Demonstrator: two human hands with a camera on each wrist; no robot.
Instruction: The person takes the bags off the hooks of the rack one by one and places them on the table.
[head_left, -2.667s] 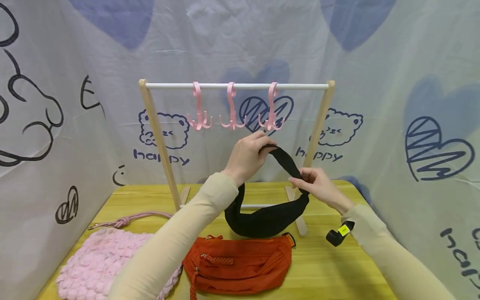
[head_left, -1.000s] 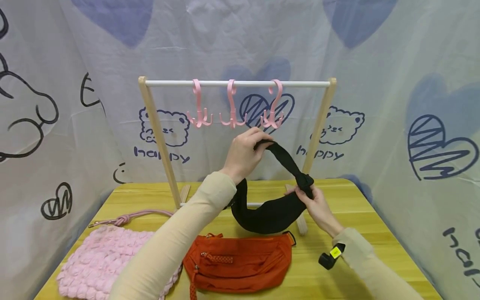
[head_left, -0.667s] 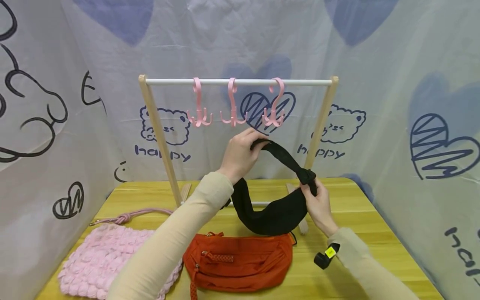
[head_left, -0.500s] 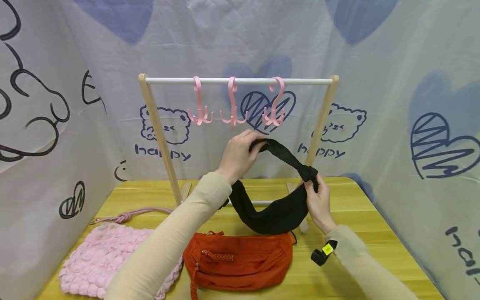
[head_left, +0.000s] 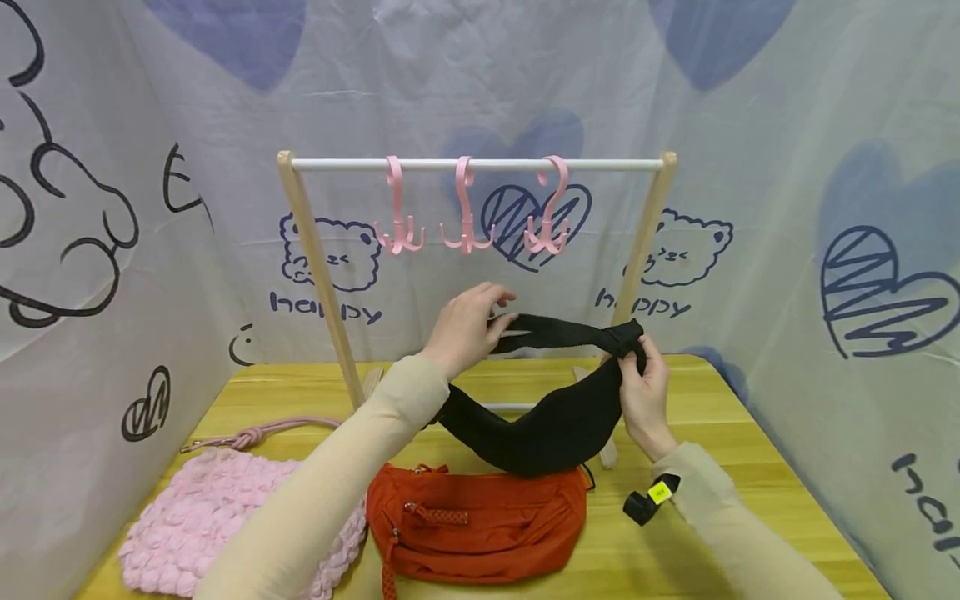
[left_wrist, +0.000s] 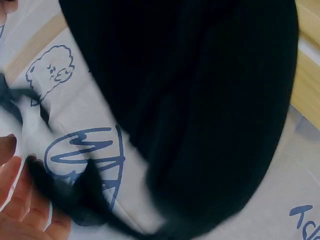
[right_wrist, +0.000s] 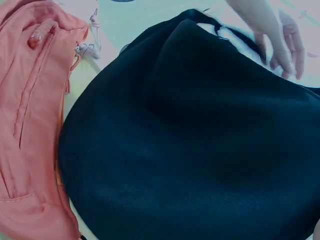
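Observation:
A black cloth shoulder bag (head_left: 555,429), crescent-shaped with a knotted strap (head_left: 558,332), hangs above an orange waist bag (head_left: 480,525). My right hand (head_left: 647,392) pinches it just below the knot, at the bag's right end. At the strap's left part, my left hand (head_left: 467,325) has thumb and fingers spread apart, with the strap lying against them. The left wrist view shows these fingers (left_wrist: 30,210) loosely extended beside the blurred strap. Black cloth fills much of the right wrist view, hiding most of the right hand.
Behind the hands stands a wooden rack with a white bar (head_left: 337,165) and three pink hooks, among them the right hook (head_left: 551,208). A pink puffy bag (head_left: 210,517) lies at the left of the yellow table (head_left: 720,433), its cord handle (head_left: 262,432) behind it.
The left hand has moved down and left, its fingers loosening from the strap. The strap has dropped from an arch to nearly level. Earlier, the right hand shifted its hold to below the knot.

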